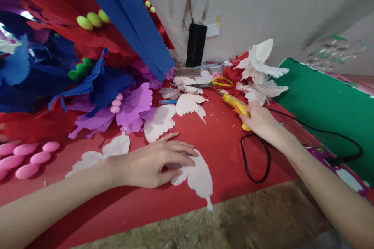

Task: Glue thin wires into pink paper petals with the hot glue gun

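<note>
My left hand lies over a white wing-shaped cutout, fingers stretched out and touching its upper edge. Its thumb is spread from the other fingers. Another white cutout is partly hidden under my left forearm. My right hand is wrapped around the handle of a yellow glue gun, whose nozzle points to the far left. A black cord loops on the red surface beneath it. More white scalloped cutouts lie between the two hands and farther back.
Blue, red and purple butterfly shapes crowd the left, with pink oval pieces in front. Yellow-handled scissors lie at the back near an upright black phone. White assembled butterflies stand beside a green panel on the right.
</note>
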Available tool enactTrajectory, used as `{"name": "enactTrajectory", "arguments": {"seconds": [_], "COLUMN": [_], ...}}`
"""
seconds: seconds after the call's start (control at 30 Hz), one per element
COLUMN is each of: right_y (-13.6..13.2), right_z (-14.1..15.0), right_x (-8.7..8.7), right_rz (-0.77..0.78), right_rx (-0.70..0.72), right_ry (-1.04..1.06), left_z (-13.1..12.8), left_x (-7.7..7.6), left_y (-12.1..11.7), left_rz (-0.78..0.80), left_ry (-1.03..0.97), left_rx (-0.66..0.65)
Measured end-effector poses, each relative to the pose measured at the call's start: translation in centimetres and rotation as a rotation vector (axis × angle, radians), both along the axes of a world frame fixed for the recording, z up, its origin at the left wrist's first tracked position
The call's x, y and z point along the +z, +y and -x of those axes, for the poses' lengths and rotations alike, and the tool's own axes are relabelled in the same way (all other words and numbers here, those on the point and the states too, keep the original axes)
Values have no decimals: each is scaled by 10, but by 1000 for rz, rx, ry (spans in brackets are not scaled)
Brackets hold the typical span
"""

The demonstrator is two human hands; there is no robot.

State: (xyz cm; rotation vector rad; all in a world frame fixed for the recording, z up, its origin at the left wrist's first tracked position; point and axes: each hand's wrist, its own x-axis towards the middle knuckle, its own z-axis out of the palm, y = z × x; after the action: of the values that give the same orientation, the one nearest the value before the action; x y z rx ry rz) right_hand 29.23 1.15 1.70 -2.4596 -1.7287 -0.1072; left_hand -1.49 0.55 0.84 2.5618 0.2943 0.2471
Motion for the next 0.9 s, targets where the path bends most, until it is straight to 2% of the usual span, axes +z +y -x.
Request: {"name": "enactTrajectory", "arguments": {"seconds": [0.13,0.27,0.43,0.6,0.9], "right_y": [10,0,-23,-35,-40], "right_z": [6,19,44,60,63], "right_x": [1,13,15,4,-7], "right_rz": [-94,-159,-36,103,37], "right_rx": [44,233,569,905,1111], "right_ry": [8,45,173,258,258], "left_z": [0,-2,0,1,3], "left_x": [0,0,-2,-5,-3], "left_y": [-1,-1,6,11,12], "left_rz": [-35,-33,-11,-7,-2], "left_ry": [34,37,-28,-42,-60], "left_rx": [-15,-8,150,144,137]}}
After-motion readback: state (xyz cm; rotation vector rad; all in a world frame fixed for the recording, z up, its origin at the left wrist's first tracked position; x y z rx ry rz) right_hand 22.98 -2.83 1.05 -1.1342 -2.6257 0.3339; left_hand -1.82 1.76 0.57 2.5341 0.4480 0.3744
